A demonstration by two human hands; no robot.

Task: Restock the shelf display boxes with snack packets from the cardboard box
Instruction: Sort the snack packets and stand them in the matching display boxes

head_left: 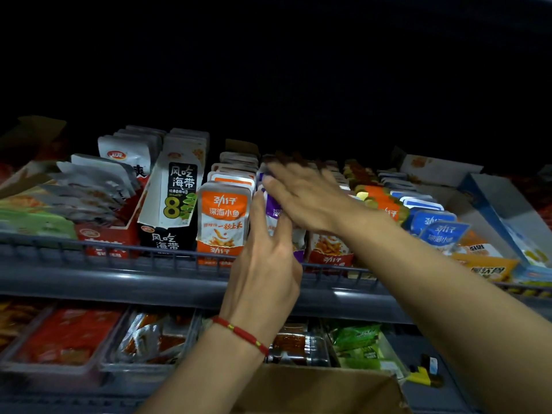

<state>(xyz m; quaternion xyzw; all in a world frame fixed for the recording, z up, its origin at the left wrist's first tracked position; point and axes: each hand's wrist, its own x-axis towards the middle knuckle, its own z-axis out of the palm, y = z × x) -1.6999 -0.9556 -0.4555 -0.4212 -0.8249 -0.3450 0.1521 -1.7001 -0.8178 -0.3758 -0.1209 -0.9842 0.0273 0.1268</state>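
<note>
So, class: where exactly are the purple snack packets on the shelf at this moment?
In the head view, the purple packets stand mid-shelf, between the orange packets on their left and another orange row on their right, with the left hand and right hand on them.

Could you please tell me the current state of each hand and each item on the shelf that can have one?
left hand: fingers spread, steadying the purple packets from the front.
right hand: open and flat, blurred, pressing on the row top.
purple packets: upright, partly hidden by both hands.
orange packets: upright, row full.
blue packets: leaning, front one tilted.
black display box: torn open, stocked.
cardboard box: open, contents not visible.
</note>
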